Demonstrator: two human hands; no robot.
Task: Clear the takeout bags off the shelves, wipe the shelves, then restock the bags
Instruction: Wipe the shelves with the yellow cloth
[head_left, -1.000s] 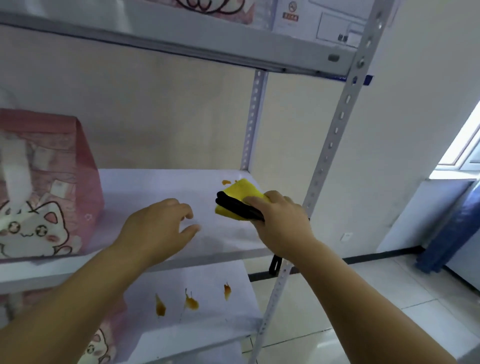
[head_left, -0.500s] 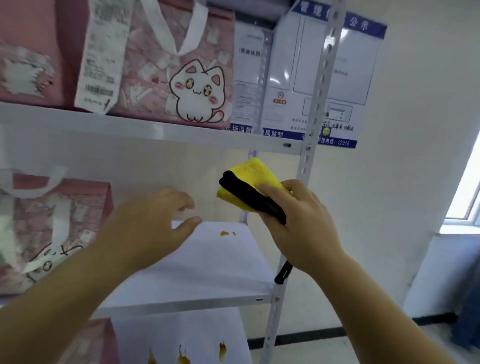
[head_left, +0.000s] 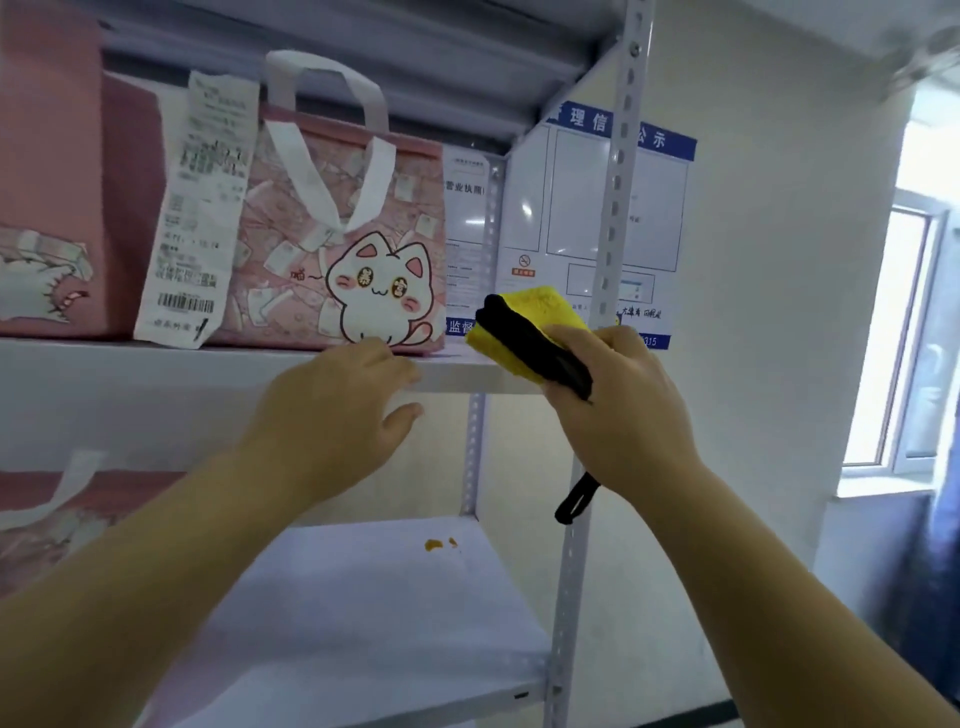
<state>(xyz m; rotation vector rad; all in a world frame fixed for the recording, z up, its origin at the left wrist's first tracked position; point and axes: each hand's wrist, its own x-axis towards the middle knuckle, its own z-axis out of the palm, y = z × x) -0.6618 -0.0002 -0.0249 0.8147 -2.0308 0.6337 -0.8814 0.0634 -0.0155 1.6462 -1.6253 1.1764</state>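
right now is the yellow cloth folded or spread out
Folded: the yellow cloth is a thick layered pad gripped in the right hand.

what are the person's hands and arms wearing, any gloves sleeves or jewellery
Nothing is worn that shows. The left hand and right hand are ungloved, with no rings visible, and neither wrist carries a watch or band. The left forearm and right forearm are bare to the frame's edge; no sleeve shows.

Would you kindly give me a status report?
Left hand open at upper shelf edge. Right hand grips yellow cloth. Cat bag on that shelf; orange crumbs below.
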